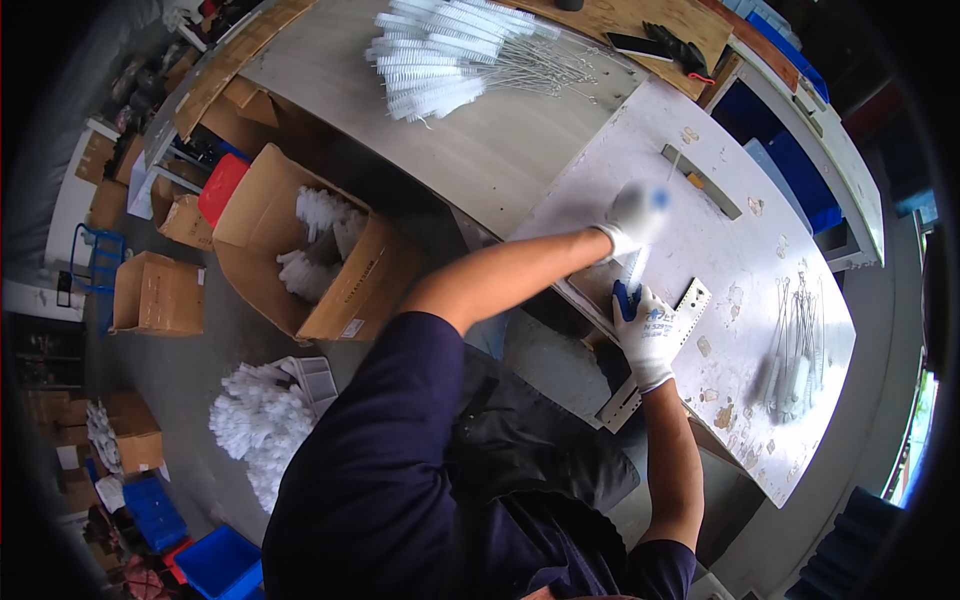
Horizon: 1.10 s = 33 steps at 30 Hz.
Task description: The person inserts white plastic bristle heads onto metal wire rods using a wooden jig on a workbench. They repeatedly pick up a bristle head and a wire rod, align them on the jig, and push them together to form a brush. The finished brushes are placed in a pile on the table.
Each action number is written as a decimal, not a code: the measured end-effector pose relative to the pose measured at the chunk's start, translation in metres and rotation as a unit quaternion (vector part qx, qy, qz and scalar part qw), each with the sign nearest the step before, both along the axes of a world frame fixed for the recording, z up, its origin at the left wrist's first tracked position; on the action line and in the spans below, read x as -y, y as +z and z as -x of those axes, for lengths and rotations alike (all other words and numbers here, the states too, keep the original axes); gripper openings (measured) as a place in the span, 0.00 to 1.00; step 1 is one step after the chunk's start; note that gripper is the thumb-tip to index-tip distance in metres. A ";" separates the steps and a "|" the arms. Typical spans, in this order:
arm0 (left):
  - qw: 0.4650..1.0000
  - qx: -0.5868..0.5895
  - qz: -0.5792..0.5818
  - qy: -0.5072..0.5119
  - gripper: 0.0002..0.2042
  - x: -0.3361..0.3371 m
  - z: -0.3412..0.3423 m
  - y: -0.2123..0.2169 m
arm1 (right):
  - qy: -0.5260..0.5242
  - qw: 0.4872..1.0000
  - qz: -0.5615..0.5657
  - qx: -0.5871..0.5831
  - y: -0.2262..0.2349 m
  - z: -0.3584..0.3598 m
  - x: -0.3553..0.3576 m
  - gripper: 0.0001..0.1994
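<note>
In the head view, the white brush (633, 265) lies between the two gloved hands, just right of the middle of the frame, over the near edge of the counter (590, 170). Its long axis runs roughly up and down the frame, the upper end leaning slightly right. From the fingers of the right hand (648, 338) it extends upward; from those of the left hand (637, 212) it extends downward. Both hands are close to it, one about each visible end, so neither is clearly nearer.

The right fingers are closed around the brush's lower end, with a blue-coated thumb against it. The left hand is blurred where it meets the upper end; whether its fingers grasp the brush or only touch it, one cannot tell.

The brush looks slim, straight and pale, with short bristles; its ends are hidden by the gloves. A perforated metal strip (692, 304) runs diagonally beneath the right hand, and a flat bar with a yellowish block (695, 181) lies above and to the right.
</note>
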<state>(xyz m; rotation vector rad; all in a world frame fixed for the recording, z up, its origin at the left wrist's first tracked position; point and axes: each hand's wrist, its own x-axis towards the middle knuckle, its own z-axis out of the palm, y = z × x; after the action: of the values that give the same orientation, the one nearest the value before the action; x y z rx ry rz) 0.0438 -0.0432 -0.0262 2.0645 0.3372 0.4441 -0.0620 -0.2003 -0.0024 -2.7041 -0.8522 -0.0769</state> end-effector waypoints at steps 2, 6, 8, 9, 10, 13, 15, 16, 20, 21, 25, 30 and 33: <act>0.995 -0.028 -0.062 -0.077 0.17 -0.041 0.004 0.016 | -0.001 1.000 0.007 0.014 0.001 0.002 -0.003 0.16; 0.985 0.045 -0.166 0.008 0.14 -0.140 0.015 0.068 | 0.002 0.999 0.039 0.024 -0.003 0.002 0.001 0.18; 0.912 0.040 -0.399 0.090 0.17 -0.193 0.014 0.090 | 0.008 0.998 0.057 0.028 -0.006 0.003 0.006 0.19; 0.861 0.086 -0.481 0.140 0.20 -0.229 0.011 0.086 | 0.019 0.998 0.048 0.037 -0.008 0.003 0.004 0.19; 0.846 0.050 -0.513 0.138 0.22 -0.257 0.010 0.082 | 0.025 0.998 0.041 0.048 -0.011 0.002 0.003 0.19; 0.787 -0.135 -0.598 0.077 0.18 -0.301 0.012 0.076 | 0.045 0.995 0.019 0.084 -0.015 0.001 0.008 0.20; 0.744 -0.162 -0.648 0.029 0.16 -0.305 0.009 0.083 | 0.055 0.993 -0.007 0.108 -0.016 0.000 0.010 0.20; 0.731 -0.171 -0.661 0.015 0.15 -0.300 0.009 0.083 | 0.059 0.991 -0.022 0.118 -0.017 0.000 0.012 0.21; 0.755 -0.094 -0.649 0.001 0.13 -0.285 0.014 0.086 | 0.051 0.994 -0.048 0.079 -0.016 0.003 0.016 0.23; 0.741 -0.095 -0.663 -0.041 0.14 -0.279 0.018 0.084 | 0.047 0.995 -0.048 0.079 -0.017 0.002 0.018 0.23; 0.666 -0.104 -0.738 -0.036 0.14 -0.300 0.028 0.060 | 0.048 0.991 -0.069 0.101 -0.014 0.001 0.009 0.21; 0.574 -0.074 -0.813 -0.064 0.12 -0.302 0.023 0.090 | 0.045 0.989 -0.083 0.111 -0.008 0.001 0.009 0.18; 0.699 0.089 -0.705 -0.084 0.13 -0.261 0.031 0.098 | 0.029 0.988 -0.128 0.082 -0.002 0.003 0.015 0.14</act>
<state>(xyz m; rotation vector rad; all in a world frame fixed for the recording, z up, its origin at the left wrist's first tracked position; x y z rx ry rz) 0.0128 0.2179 0.0713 3.4381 -0.5421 0.9643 -0.0646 -0.2156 -0.0043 -2.4559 -0.8993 -0.3734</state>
